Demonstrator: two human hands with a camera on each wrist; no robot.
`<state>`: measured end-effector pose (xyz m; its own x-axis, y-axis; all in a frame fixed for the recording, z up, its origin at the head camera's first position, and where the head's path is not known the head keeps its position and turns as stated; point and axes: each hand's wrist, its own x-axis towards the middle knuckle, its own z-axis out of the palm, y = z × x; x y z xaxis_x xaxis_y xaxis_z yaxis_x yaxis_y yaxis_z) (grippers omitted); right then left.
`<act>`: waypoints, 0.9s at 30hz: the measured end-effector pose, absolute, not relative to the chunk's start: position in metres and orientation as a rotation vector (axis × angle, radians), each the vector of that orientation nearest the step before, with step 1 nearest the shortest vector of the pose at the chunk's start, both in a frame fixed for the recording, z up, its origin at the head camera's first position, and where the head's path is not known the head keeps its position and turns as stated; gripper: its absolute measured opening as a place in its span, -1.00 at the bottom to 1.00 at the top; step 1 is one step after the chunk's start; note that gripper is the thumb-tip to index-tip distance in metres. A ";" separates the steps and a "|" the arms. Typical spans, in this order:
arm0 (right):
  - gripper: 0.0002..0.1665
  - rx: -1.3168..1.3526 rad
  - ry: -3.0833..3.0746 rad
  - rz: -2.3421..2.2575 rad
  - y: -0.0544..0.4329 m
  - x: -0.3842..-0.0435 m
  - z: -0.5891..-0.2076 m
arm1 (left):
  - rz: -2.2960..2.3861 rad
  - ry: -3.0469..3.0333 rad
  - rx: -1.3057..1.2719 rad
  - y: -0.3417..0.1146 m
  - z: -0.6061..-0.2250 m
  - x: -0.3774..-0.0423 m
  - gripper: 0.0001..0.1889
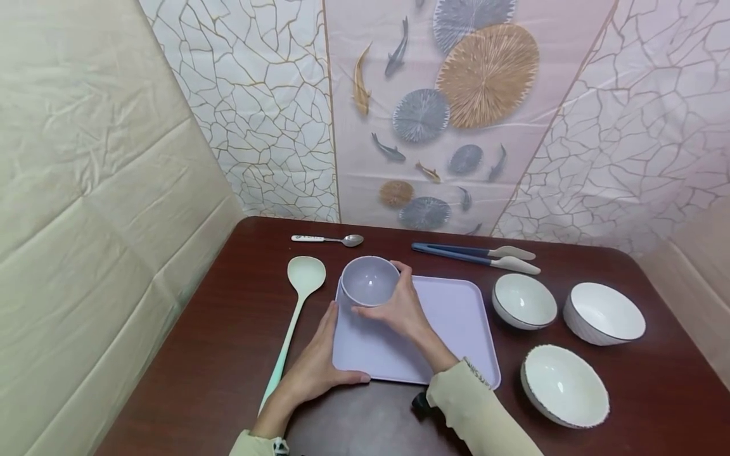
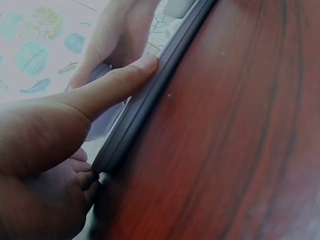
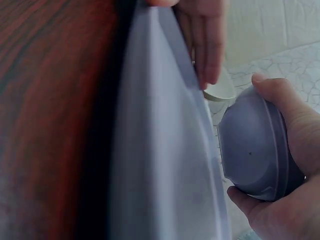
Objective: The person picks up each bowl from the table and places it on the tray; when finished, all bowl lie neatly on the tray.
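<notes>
My right hand grips a small purple bowl by its side, thumb at the near side and fingers at the far side. In the right wrist view, a gap shows between the bowl's base and the lilac rectangular tray, so the bowl hangs above the tray's far left part. My left hand lies at the tray's near left corner. Its straight fingers run along the left side, and the thumb touches the front rim. The tray lies flat on the table.
A pale green ladle lies left of the tray. Behind are a teaspoon and blue tongs with beige tips. Three white bowls stand on the right: a near bowl, a middle bowl and a far right bowl.
</notes>
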<state>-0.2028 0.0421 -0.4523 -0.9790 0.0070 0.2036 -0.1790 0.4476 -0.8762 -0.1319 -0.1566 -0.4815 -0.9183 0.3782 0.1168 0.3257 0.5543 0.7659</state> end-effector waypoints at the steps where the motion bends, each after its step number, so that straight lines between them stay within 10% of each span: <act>1: 0.43 0.145 -2.515 1.549 0.043 -0.202 -0.455 | 1.317 2.711 0.622 -0.155 -0.482 -0.131 0.47; 19: 0.68 0.198 -2.504 1.399 0.072 -0.178 -0.464 | 1.264 2.692 0.711 -0.139 -0.486 -0.131 0.46; 27: 0.16 0.406 -2.364 1.552 0.117 -0.156 -0.376 | 1.315 2.762 0.618 -0.148 -0.485 -0.128 0.46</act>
<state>-0.1562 0.1167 -0.3756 -0.9201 -0.0776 0.3839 -0.3831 0.3819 -0.8411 -0.1283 -0.1477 -0.4850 -0.9213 0.3594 0.1485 0.3419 0.5667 0.7496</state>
